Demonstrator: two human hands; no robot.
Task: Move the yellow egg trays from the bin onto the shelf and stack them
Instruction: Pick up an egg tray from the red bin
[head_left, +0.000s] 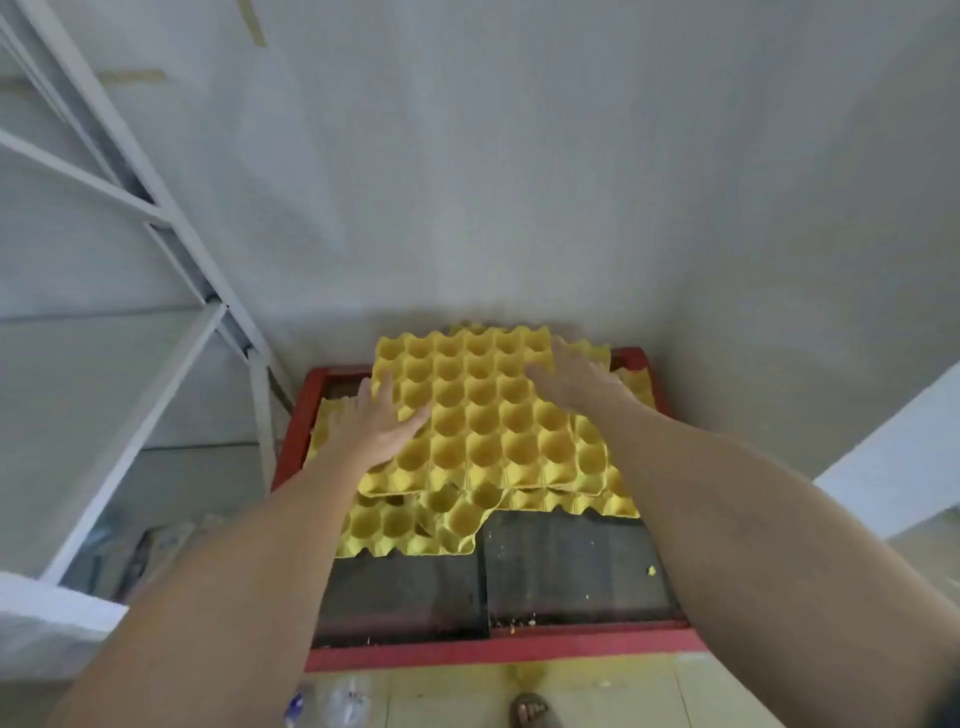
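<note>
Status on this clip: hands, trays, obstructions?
Left hand and right hand flat on top yellow moulded egg tray. Tray in red-rimmed bin, on other trays. Nothing in the way.

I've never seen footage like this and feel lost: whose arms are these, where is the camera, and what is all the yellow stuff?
There is no machine here. A person wears a camera on the head, looking down along both bare arms. The left hand and right hand lie with fairly straight fingers on the top yellow egg tray, at its two sides; nothing is clearly gripped yet. More yellow trays lie loosely underneath, inside a red-rimmed bin with a dark bottom. A white metal shelf frame stands on the left.
</note>
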